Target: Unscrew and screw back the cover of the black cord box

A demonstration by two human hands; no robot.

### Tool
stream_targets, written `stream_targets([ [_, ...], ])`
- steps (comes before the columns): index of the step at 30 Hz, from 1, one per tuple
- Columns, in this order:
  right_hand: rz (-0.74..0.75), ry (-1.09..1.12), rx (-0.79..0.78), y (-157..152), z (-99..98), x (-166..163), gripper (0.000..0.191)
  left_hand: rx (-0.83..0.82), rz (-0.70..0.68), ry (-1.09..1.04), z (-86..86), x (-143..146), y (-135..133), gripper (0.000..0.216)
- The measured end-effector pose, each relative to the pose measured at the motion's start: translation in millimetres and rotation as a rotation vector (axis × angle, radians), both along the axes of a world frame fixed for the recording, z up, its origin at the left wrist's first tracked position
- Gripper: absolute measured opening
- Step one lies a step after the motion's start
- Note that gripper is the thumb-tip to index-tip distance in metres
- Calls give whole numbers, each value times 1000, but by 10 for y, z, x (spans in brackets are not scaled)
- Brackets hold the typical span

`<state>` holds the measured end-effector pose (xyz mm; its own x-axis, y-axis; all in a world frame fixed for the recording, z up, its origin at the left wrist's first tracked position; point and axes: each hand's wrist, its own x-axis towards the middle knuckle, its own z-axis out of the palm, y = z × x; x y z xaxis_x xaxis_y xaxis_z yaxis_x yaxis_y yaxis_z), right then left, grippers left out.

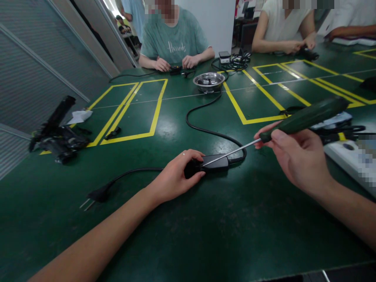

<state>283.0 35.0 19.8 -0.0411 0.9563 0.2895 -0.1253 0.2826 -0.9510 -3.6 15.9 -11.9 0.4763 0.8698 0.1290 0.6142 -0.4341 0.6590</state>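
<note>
A black box in a power cord [216,163] lies on the green table, with my left hand [179,172] wrapped round its left end. My right hand [299,156] grips a screwdriver [305,117] by its thick dark green handle. The thin metal shaft slants down to the left, and its tip meets the box beside my left fingers. From the box's left side the cord runs to a two-pin plug [101,194]. On the right, a black cable [202,128] loops back toward a metal bowl. My left palm hides part of the box.
The metal bowl [209,81] holds small parts. Black parts [61,137] are heaped at the left, with a small black piece [113,133] nearby. A white device [352,164] sits at the right. Across the table, people handle dark items beside coiled cables [239,60]. Yellow tape [160,105] marks the tabletop.
</note>
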Motion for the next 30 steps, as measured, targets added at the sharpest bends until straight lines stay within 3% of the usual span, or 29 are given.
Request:
stream_targets([
  [6,-136,-193,11,38,-43,12,20,0,1,-3,-8,1,-4,27],
  [9,-69,-69,-31,47,-53,-6,14,3,2,-5,-8,4,-4,27],
  [14,68,34,-10,12,-21,-15,29,-4,4,0,-6,1,-2,27],
  [21,-118,-108,15,14,-23,1,8,10,4,-5,6,5,-1,27],
  [24,-185,-207,33,33,-43,10,12,0,5,-7,2,7,0,27],
  [28,-56,-60,3,31,-33,-7,10,8,4,-10,-5,9,-3,27],
  [30,50,49,-17,22,-16,-21,18,13,2,-10,-2,12,-3,27],
])
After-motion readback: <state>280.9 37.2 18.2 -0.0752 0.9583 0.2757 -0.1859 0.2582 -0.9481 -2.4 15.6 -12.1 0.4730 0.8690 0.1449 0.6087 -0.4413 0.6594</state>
